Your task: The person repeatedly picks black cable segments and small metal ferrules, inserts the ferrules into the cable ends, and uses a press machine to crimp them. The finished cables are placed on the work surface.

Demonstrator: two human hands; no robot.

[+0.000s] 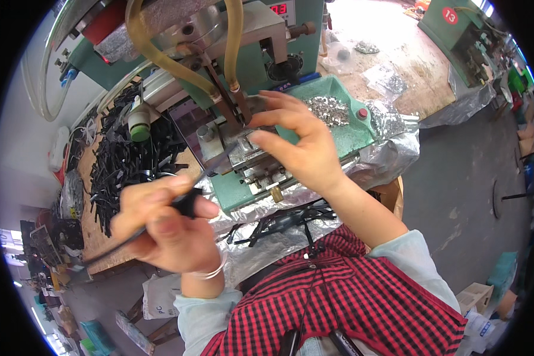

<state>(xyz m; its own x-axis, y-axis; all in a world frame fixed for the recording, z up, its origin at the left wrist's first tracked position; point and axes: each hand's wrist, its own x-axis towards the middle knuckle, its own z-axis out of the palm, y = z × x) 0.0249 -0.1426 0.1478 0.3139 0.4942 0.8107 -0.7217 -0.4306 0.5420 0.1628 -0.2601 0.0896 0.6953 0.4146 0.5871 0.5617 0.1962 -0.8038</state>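
Note:
My left hand [169, 228], blurred by motion, is closed round a long thin black strip [213, 168]. One end of it slants up to the metal jig of the bench machine, and a dark length also trails behind the hand. My right hand [299, 139] reaches to the jig [243, 153], thumb and forefinger bent close together just under the machine's brown metal prongs [234, 110]. Whatever sits at those fingertips is too small to make out. Yellowish hoses [234, 53] run down to the prongs.
A green tray [353, 133] of small metal parts [329, 111] stands to the right of the jig. Black strips [118, 154] lie heaped on the left of the bench. More black pieces [279, 224] rest on foil at the front edge. Another green machine [457, 35] stands far right.

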